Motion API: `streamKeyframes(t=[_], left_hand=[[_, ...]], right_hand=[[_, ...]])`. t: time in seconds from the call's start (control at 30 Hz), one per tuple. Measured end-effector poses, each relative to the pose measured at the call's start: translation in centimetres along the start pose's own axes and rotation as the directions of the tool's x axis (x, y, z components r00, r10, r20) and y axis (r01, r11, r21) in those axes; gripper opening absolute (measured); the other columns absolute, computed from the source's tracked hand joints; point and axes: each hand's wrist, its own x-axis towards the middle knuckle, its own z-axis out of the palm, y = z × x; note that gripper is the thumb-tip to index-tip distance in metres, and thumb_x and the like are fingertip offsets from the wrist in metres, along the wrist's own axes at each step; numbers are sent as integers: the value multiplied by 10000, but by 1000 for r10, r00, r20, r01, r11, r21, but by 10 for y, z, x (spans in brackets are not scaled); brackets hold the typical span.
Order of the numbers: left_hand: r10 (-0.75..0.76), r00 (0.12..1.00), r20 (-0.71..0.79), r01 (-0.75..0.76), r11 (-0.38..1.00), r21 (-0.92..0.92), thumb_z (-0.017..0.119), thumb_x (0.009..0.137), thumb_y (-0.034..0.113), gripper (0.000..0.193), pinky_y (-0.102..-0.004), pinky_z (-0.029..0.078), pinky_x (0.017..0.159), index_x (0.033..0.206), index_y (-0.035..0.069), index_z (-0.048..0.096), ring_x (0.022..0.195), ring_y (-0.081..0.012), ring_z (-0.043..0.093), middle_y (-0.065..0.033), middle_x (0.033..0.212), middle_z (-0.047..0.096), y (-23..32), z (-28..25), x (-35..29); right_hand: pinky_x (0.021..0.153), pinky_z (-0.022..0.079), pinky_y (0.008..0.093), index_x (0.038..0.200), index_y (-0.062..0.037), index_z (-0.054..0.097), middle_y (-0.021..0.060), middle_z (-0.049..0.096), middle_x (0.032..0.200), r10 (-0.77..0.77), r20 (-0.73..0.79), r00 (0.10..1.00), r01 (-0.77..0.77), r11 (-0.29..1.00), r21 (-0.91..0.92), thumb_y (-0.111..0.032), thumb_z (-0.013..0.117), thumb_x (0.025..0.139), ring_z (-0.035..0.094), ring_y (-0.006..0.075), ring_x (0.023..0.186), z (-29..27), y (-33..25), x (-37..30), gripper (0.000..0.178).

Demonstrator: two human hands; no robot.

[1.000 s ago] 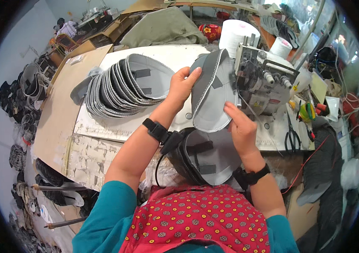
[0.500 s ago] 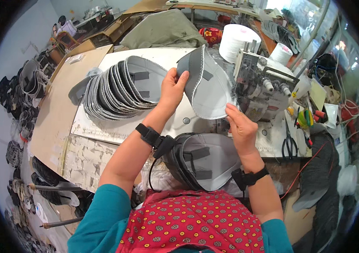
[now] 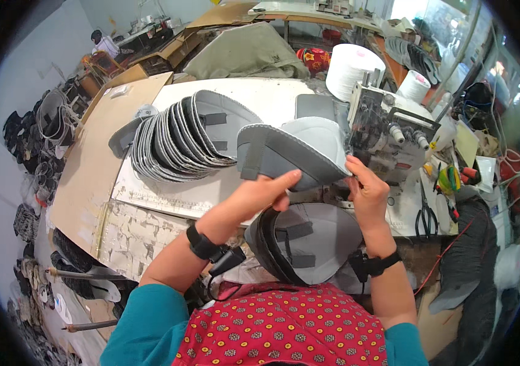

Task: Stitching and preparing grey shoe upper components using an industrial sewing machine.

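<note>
Between my hands is a curved grey fabric piece (image 3: 293, 155) with a stitched edge, a darker outer panel and a dark strap strip at its left end. My left hand (image 3: 266, 192) pinches its lower edge, the thumb lying on the dark panel. At the right corner, my right hand (image 3: 367, 183) grips the edge with thumb and fingertips, close beside the sewing machine (image 3: 388, 122). A row of nested similar pieces (image 3: 177, 143) stands on the white table to the left. More such pieces (image 3: 315, 241) rest below my hands, near my lap.
White thread cones (image 3: 354, 70) stand behind the machine. Black-handled scissors (image 3: 426, 216) and a yellow-green tape roll (image 3: 449, 177) lie at its right. A flat dark grey piece (image 3: 315, 107) is on the table (image 3: 168, 195). Dark fabric (image 3: 467, 244) hangs at the right.
The held piece has tipped over, so its dark outer side now shows instead of mostly its light inside. My left hand has moved down to the lower edge; my right hand still grips the right end.
</note>
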Motion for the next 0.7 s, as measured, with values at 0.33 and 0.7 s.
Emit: streamKeyframes(t=[0.33,0.7], left_hand=[[457,890,-6,-450,874,-184,678,911,159,200,-280,481,636,1026,5,621,725,-104,579,-33,815,618,1,33,21],[794,350,498,-342,-387,856,701,770,231,352,-435,360,1055,1103,180,597,1092,-186,594,-12,1045,639,51,-10,114]], right_hand=[[516,489,255,1028,2,677,110,704,934,113,-51,992,-110,992,60,1,677,854,609,124,557,-21,-16,-17,174],[546,488,280,944,0,701,141,701,827,59,255,965,-76,995,59,-36,719,815,640,185,586,-61,-70,-21,135]])
